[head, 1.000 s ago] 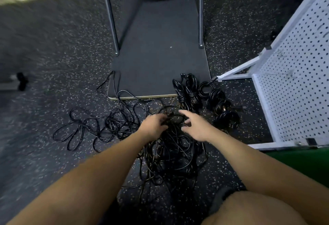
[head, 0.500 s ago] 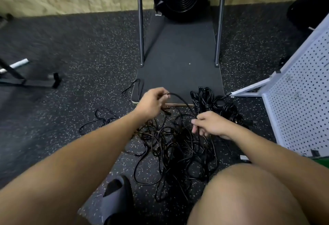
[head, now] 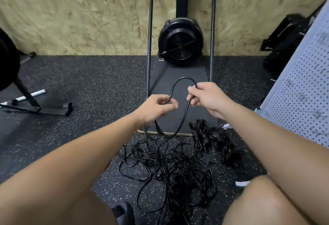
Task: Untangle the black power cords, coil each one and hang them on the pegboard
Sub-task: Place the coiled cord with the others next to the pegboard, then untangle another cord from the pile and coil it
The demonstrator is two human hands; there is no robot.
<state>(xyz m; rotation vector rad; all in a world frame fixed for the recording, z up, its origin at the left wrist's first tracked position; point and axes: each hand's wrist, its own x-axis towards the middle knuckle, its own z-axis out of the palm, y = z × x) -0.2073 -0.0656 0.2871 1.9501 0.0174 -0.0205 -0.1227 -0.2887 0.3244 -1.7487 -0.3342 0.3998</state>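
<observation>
A black power cord [head: 184, 79] arches between my hands above the floor. My left hand [head: 156, 107] pinches one side of the loop, and my right hand [head: 206, 96] grips the other side. From my right hand the cord drops down into a tangled pile of black cords [head: 170, 167] on the speckled floor. Several coiled black cords [head: 210, 137] lie to the right of the pile. The white pegboard [head: 302, 96] stands at the right edge.
A dark mat [head: 179, 75] with two metal uprights and a black round fan unit [head: 180, 44] lies ahead by the chipboard wall. A black stand base [head: 35, 105] is on the left. A black bag [head: 284, 39] leans at the far right. My knee [head: 263, 201] is low right.
Both hands have risen from the pile, lifting one cord into an arched loop between them. The view has tilted up, showing the wall and fan.
</observation>
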